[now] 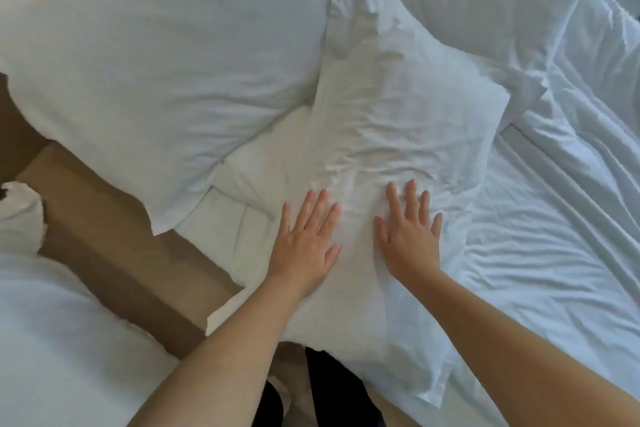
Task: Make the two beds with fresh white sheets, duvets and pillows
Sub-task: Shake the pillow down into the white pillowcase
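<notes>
A white pillow [391,121] lies creased in the middle of the bed, its near end hanging over the bed's edge. My left hand [304,246] presses flat on it with straight, spread fingers. My right hand [410,236] lies flat beside it on the same pillow, fingers spread too. A bigger white pillow [166,62] lies to the left, partly over the bed's edge. A third white pillow [485,0] sits at the top right. The wrinkled white sheet [554,218] covers the bed to the right.
A brown carpeted gap [114,239] runs between this bed and a second white-covered bed [52,340] at the lower left. My dark trousers [332,399] show at the bottom edge, against the bed.
</notes>
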Motion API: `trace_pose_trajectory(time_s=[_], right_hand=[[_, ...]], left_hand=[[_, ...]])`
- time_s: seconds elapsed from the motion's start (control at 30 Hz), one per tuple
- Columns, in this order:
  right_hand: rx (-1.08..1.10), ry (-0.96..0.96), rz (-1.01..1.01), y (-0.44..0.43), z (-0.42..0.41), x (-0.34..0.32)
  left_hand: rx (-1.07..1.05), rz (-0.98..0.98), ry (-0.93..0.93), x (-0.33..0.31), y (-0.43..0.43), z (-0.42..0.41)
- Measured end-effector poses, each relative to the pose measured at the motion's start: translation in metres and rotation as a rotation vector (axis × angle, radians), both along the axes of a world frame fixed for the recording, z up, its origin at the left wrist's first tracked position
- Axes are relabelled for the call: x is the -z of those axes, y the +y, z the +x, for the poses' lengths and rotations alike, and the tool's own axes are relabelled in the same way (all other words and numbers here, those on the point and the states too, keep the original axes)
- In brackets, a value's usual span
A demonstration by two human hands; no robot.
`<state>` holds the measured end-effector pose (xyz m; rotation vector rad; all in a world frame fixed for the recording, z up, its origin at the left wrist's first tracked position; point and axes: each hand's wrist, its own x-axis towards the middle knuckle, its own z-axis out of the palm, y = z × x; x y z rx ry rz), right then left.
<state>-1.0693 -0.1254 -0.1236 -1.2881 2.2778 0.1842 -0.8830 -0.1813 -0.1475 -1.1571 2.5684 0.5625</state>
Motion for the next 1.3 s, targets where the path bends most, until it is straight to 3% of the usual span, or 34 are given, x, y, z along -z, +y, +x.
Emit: trace_pose_trajectory(time_s=[0.23, 0.43, 0.6, 0.97, 1.3], right_hand=[[-0.696, 0.108, 0.018, -0.04, 0.11, -0.032], [-1.034, 0.125, -0.043, -0.066, 0.255, -0.059], [-1.35, 0.175, -0.052, -0.034, 0.398, -0.085], [-1.869, 0.151, -0.072, 0.086, 0.653, -0.12], [-2.146, 0.098, -0.105, 0.149, 0.837, -0.088]], left_hand=[[-0.397, -0.082, -0.185, -0.049, 0.03, 0.14], [-0.807, -0.099, -0.225, -0.086, 0.074, 0.254], [-1.108, -0.082, -0.251, -0.103, 0.159, 0.363], [-1.768, -0.042, -0.336, -0.124, 0.355, 0.539], [-2.244, -0.023, -0.309, -0.11, 0.441, 0.642]])
